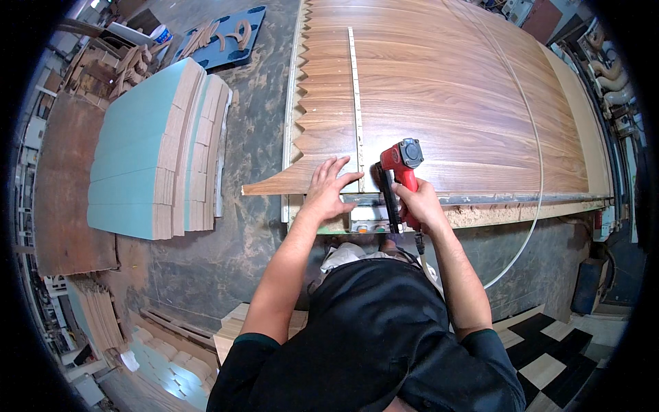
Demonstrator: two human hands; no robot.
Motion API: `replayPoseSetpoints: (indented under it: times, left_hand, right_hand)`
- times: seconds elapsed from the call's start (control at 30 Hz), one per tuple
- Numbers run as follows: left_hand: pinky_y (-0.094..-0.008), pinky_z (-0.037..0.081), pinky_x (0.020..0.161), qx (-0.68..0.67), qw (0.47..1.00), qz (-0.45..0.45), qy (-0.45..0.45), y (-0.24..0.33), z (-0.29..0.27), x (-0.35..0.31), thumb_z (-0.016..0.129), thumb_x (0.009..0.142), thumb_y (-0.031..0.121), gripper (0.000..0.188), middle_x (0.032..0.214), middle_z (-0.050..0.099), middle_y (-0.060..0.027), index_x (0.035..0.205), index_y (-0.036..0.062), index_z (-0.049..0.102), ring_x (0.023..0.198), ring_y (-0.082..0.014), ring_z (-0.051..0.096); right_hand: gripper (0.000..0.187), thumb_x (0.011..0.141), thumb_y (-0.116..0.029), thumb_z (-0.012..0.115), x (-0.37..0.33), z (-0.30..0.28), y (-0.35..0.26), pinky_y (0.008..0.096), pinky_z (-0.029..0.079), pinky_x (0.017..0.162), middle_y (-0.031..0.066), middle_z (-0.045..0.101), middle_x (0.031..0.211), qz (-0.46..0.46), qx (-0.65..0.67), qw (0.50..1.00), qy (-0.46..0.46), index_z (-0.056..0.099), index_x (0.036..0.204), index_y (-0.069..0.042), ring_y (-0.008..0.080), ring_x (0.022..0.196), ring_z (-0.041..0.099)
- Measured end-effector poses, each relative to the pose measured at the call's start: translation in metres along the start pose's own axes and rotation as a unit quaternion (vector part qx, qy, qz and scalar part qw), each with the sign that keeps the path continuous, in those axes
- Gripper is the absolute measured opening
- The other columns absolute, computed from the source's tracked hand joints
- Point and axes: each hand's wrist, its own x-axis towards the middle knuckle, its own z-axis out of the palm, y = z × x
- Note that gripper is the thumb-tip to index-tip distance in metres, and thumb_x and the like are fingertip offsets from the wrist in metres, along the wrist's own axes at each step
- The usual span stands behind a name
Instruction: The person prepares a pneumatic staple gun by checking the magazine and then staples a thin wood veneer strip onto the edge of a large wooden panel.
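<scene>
A red and black air stapler with a grey cap is gripped in my right hand, over the near edge of a large wood-grain panel. A narrow pale strip lies on the panel, running from near to far. My left hand rests by the strip's near end with its fingers spread, the fingertips close to or touching the strip; I cannot tell which. The panel's left edge is cut in a zigzag, and a curved pointed piece juts out at its near left corner.
A pale hose curves across the panel and down its right side. Stacked light-blue boards stand at the left. Behind them, a blue pallet holds curved wooden pieces. Machinery lines the right. Black and pale boards lie at the lower right.
</scene>
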Motion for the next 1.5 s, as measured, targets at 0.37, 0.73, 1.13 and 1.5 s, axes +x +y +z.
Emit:
replayPoseSetpoints:
  times: [0.37, 0.73, 1.13, 1.5]
  left_hand:
    - [-0.0558, 0.024, 0.136, 0.025, 0.996, 0.017, 0.078, 0.001, 0.014, -0.001, 0.091, 0.082, 0.050, 0.065, 0.168, 0.051, -0.0035, 0.143, 0.0366, 0.074, 0.161, -0.0371, 0.037]
    - [-0.0540, 0.031, 0.131, 0.053, 0.985, 0.037, 0.159, -0.006, 0.031, 0.000, 0.087, 0.086, 0.056, 0.051, 0.158, 0.062, 0.0006, 0.133, 0.0365, 0.081, 0.154, -0.0321, 0.047]
    - [-0.0543, 0.032, 0.131, 0.041, 0.985, 0.038, 0.160, -0.006, 0.031, 0.000, 0.088, 0.085, 0.053, 0.050, 0.159, 0.063, 0.0022, 0.131, 0.0358, 0.082, 0.154, -0.0320, 0.047]
    - [-0.0537, 0.032, 0.131, 0.036, 0.985, 0.040, 0.163, -0.005, 0.030, 0.000, 0.089, 0.084, 0.051, 0.048, 0.157, 0.065, 0.0024, 0.128, 0.0327, 0.084, 0.154, -0.0326, 0.048]
  right_hand:
    - [0.030, 0.105, -0.029, 0.077, 0.006, 0.002, 0.011, 0.0329, 0.053, 0.050, 0.0022, 0.066, 0.072, -0.019, -0.018, 1.000, 0.008, 0.067, 0.100, -0.001, 0.0131, 0.056, 0.064]
    - [0.035, 0.102, -0.033, 0.079, 0.003, 0.011, 0.005, 0.0340, 0.052, 0.057, 0.0039, 0.071, 0.077, -0.031, -0.019, 0.999, -0.002, 0.075, 0.110, 0.001, 0.0139, 0.062, 0.065]
    - [0.034, 0.103, -0.031, 0.079, 0.005, 0.017, 0.003, 0.0345, 0.052, 0.057, 0.0032, 0.070, 0.077, -0.029, -0.018, 0.999, -0.026, 0.075, 0.109, 0.002, 0.0135, 0.062, 0.064]
    - [0.034, 0.104, -0.032, 0.077, -0.001, 0.018, 0.000, 0.0350, 0.053, 0.055, 0.0044, 0.070, 0.074, -0.033, -0.025, 0.999, -0.030, 0.074, 0.111, 0.001, 0.0151, 0.060, 0.067]
